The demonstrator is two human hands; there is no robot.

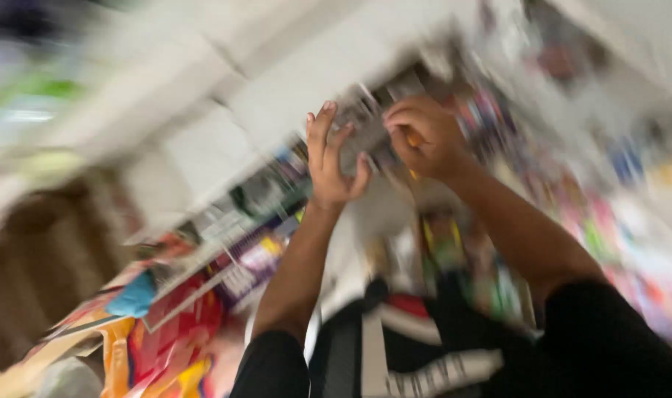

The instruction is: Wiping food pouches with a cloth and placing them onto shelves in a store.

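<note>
- The 2 hands meet high in the view, both on 1 grey packet [365, 133] with pale edges; it is blurred, so I cannot tell its kind, only that it looks flat and partly shiny.
- The packet is held up in the air between the hands, in front of a crowded display of coloured goods [498, 125], not lying on any surface.
- The left hand [332, 166] is half open: 4 fingers stretch upward along the left side of the packet and the thumb presses from below, so it grips the packet loosely.
- The right hand [424, 136] is curled closed over the right side of the packet, knuckles up, and a small orange spot [415, 138] shows among its fingers; what this is cannot be told.
- Both forearms rise from the bottom edge of the view, the left one almost straight up, the right one slanting from the lower right corner; both wear black sleeves [608, 346] pushed to the elbow.
- Between the arms there is 1 black bag or garment [395, 346] with white and red stripes.
- At the lower left corner lies a pile of red and yellow packets [166, 339], with 1 blue piece [133, 295] on top; their number cannot be counted because of the blur.
- Above the hands runs a white sloped surface [291, 81].
</note>
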